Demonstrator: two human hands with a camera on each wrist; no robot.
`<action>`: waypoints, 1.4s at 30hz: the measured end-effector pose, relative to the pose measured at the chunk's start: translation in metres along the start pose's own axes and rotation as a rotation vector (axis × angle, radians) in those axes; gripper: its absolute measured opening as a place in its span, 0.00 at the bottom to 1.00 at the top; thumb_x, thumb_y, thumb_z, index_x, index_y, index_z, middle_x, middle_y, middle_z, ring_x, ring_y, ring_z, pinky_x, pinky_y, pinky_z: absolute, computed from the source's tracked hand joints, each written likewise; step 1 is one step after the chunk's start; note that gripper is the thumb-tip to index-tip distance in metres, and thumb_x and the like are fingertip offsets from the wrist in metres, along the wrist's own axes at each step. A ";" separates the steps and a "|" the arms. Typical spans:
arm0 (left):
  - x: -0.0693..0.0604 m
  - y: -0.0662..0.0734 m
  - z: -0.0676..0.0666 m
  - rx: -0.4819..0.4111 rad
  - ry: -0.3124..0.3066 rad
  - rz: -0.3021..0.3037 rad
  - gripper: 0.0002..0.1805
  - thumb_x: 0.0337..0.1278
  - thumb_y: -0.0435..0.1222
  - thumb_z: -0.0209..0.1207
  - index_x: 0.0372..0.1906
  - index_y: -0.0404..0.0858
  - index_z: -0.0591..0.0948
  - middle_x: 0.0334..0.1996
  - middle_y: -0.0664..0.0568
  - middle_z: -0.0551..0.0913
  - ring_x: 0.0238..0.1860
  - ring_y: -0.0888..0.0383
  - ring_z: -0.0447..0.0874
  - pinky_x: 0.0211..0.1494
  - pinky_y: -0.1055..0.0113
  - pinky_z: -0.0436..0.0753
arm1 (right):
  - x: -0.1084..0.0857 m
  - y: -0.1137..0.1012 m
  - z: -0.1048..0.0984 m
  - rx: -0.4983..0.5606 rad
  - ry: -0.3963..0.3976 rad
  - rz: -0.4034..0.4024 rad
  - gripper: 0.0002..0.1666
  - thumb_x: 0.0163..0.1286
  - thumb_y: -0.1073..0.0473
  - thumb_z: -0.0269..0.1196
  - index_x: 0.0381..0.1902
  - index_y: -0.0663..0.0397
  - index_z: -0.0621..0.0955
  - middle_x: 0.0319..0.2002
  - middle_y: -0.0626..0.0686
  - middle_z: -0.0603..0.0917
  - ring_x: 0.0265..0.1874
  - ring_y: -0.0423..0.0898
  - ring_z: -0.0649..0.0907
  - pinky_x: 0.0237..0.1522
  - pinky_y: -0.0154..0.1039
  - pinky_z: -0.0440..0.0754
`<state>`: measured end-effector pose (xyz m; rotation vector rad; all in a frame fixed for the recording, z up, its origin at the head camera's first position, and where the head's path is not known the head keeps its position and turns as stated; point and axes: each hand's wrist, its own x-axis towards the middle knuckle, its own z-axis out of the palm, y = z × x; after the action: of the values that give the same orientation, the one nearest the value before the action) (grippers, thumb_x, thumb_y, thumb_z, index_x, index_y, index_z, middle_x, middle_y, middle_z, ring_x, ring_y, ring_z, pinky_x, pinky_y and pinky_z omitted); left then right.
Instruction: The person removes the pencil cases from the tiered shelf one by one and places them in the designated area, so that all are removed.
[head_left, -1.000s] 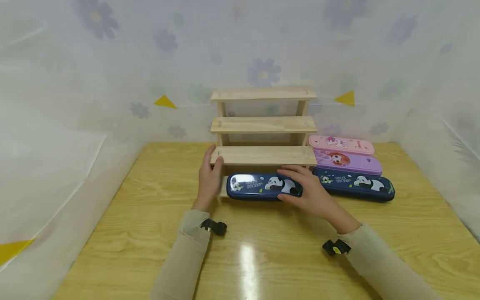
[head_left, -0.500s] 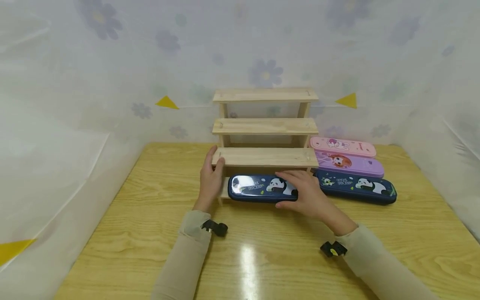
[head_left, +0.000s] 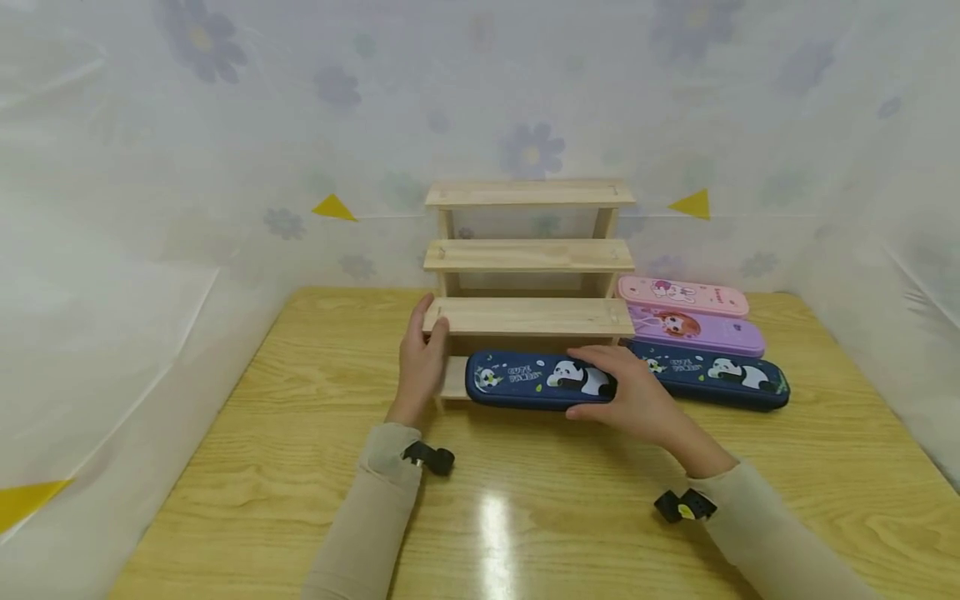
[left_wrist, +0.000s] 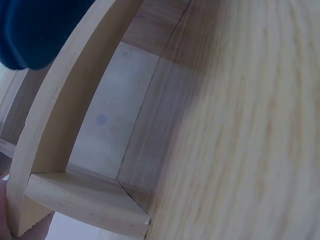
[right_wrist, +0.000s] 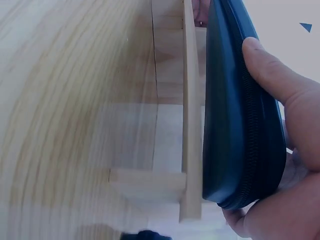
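A navy zip pencil case [head_left: 525,385] with a panda print lies on the lowest step of a stepped wooden shelf rack [head_left: 528,317]. My right hand [head_left: 637,400] holds the case by its right end, thumb on the near side and fingers over the far side. In the right wrist view the thumb presses beside the zip of the case [right_wrist: 240,125]. My left hand [head_left: 422,358] grips the left end of the step just above, thumb on its top. Only a bit of that hand [left_wrist: 6,220] shows in the left wrist view, at the rack's edge.
Right of the rack lie a pink case [head_left: 682,295], a purple case [head_left: 712,333] and a second navy panda case [head_left: 738,382], side by side on the wood-grain table [head_left: 337,517]. A floral curtain [head_left: 525,92] hangs behind.
In the last half second the held pencil case has slid slightly to the right along the lowest step, together with my right hand. My left hand keeps its place on the rack.
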<state>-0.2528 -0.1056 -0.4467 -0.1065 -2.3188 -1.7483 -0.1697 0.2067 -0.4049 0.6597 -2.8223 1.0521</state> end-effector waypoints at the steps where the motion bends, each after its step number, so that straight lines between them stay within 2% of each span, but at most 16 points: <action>1: 0.000 0.000 0.000 -0.002 -0.002 0.001 0.29 0.73 0.55 0.47 0.75 0.59 0.61 0.73 0.61 0.63 0.59 0.51 0.71 0.62 0.52 0.70 | -0.002 0.000 -0.002 0.002 0.001 0.004 0.51 0.49 0.37 0.76 0.68 0.49 0.74 0.66 0.55 0.74 0.68 0.62 0.66 0.66 0.68 0.58; 5: 0.000 0.000 -0.001 -0.002 -0.005 0.005 0.29 0.73 0.55 0.47 0.75 0.60 0.61 0.72 0.60 0.64 0.52 0.52 0.74 0.56 0.53 0.73 | -0.010 0.002 -0.010 -0.014 0.009 0.021 0.51 0.50 0.37 0.76 0.69 0.49 0.74 0.66 0.57 0.73 0.67 0.62 0.66 0.60 0.68 0.65; 7: -0.001 0.001 -0.001 -0.016 -0.011 0.006 0.29 0.73 0.55 0.47 0.75 0.61 0.61 0.72 0.59 0.65 0.45 0.51 0.75 0.50 0.54 0.75 | -0.015 0.003 -0.015 -0.018 0.014 0.026 0.50 0.51 0.38 0.76 0.69 0.49 0.73 0.66 0.59 0.72 0.67 0.63 0.66 0.59 0.69 0.66; 9: -0.001 0.001 -0.001 -0.021 -0.011 0.005 0.28 0.73 0.55 0.47 0.75 0.61 0.61 0.71 0.59 0.66 0.44 0.53 0.75 0.48 0.55 0.75 | -0.019 0.004 -0.019 -0.024 0.019 0.029 0.49 0.52 0.39 0.75 0.69 0.48 0.73 0.67 0.60 0.72 0.66 0.64 0.66 0.58 0.70 0.66; 11: -0.001 0.001 0.000 -0.024 -0.012 0.004 0.28 0.73 0.55 0.47 0.74 0.62 0.61 0.68 0.59 0.69 0.37 0.52 0.75 0.42 0.56 0.76 | -0.024 0.007 -0.023 -0.031 0.026 0.024 0.48 0.52 0.40 0.76 0.69 0.48 0.73 0.67 0.61 0.71 0.65 0.63 0.67 0.58 0.69 0.67; 13: -0.002 0.001 0.000 -0.034 -0.014 0.006 0.27 0.73 0.55 0.47 0.74 0.63 0.61 0.52 0.53 0.80 0.28 0.52 0.73 0.35 0.57 0.76 | -0.028 0.009 -0.027 -0.040 0.036 0.017 0.48 0.52 0.41 0.76 0.69 0.47 0.73 0.67 0.60 0.72 0.64 0.63 0.68 0.57 0.69 0.68; 14: -0.002 0.001 0.000 -0.042 -0.016 0.010 0.27 0.73 0.55 0.47 0.74 0.64 0.61 0.43 0.52 0.82 0.25 0.53 0.73 0.32 0.58 0.75 | -0.030 0.011 -0.028 -0.044 0.040 0.016 0.48 0.52 0.42 0.76 0.69 0.46 0.73 0.67 0.60 0.72 0.64 0.63 0.68 0.57 0.69 0.68; 16: -0.006 0.012 -0.002 -0.056 -0.031 0.002 0.27 0.75 0.52 0.47 0.74 0.60 0.61 0.25 0.50 0.78 0.20 0.55 0.70 0.28 0.59 0.74 | -0.034 0.015 -0.032 -0.057 0.052 0.014 0.48 0.51 0.43 0.77 0.70 0.44 0.73 0.66 0.60 0.73 0.63 0.62 0.69 0.56 0.69 0.68; 18: -0.010 0.024 -0.005 -0.067 -0.050 -0.002 0.27 0.76 0.48 0.46 0.76 0.56 0.61 0.14 0.49 0.69 0.16 0.57 0.67 0.24 0.61 0.73 | -0.038 0.018 -0.035 -0.070 0.065 0.013 0.48 0.51 0.44 0.77 0.70 0.44 0.73 0.65 0.59 0.73 0.62 0.62 0.69 0.55 0.69 0.69; 21: -0.015 0.041 -0.009 -0.064 -0.067 -0.017 0.27 0.77 0.42 0.46 0.76 0.48 0.60 0.13 0.50 0.69 0.15 0.60 0.66 0.24 0.61 0.72 | -0.045 0.023 -0.041 -0.084 0.084 0.021 0.48 0.52 0.45 0.77 0.70 0.46 0.73 0.64 0.60 0.74 0.62 0.63 0.69 0.54 0.69 0.69; 24: -0.011 0.029 -0.006 -0.052 -0.060 -0.014 0.28 0.77 0.43 0.46 0.76 0.49 0.59 0.14 0.50 0.68 0.15 0.60 0.66 0.24 0.61 0.72 | -0.051 0.027 -0.047 -0.095 0.096 0.044 0.47 0.53 0.47 0.77 0.69 0.49 0.73 0.63 0.61 0.74 0.62 0.64 0.69 0.53 0.70 0.69; 29: -0.002 0.005 -0.001 -0.053 -0.050 -0.007 0.28 0.76 0.48 0.46 0.76 0.55 0.59 0.13 0.49 0.68 0.15 0.56 0.66 0.24 0.59 0.72 | -0.063 0.035 -0.060 -0.118 0.106 0.090 0.47 0.53 0.47 0.77 0.70 0.47 0.73 0.64 0.63 0.72 0.62 0.68 0.68 0.50 0.72 0.69; 37: -0.003 0.003 -0.002 -0.069 -0.047 0.000 0.27 0.74 0.55 0.46 0.74 0.65 0.60 0.14 0.50 0.69 0.16 0.55 0.67 0.23 0.60 0.73 | -0.082 0.052 -0.083 -0.108 0.140 0.120 0.48 0.50 0.53 0.79 0.70 0.45 0.73 0.64 0.65 0.71 0.61 0.71 0.67 0.49 0.73 0.66; 42: -0.004 0.003 -0.002 -0.071 -0.036 0.016 0.27 0.74 0.55 0.46 0.73 0.65 0.61 0.14 0.47 0.70 0.16 0.53 0.67 0.22 0.58 0.73 | -0.095 0.063 -0.095 -0.083 0.126 0.175 0.49 0.52 0.53 0.78 0.71 0.48 0.71 0.66 0.70 0.67 0.64 0.76 0.62 0.51 0.77 0.61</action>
<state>-0.2480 -0.1064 -0.4439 -0.1696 -2.2740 -1.8359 -0.1185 0.3450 -0.3899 0.3321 -2.8355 0.9559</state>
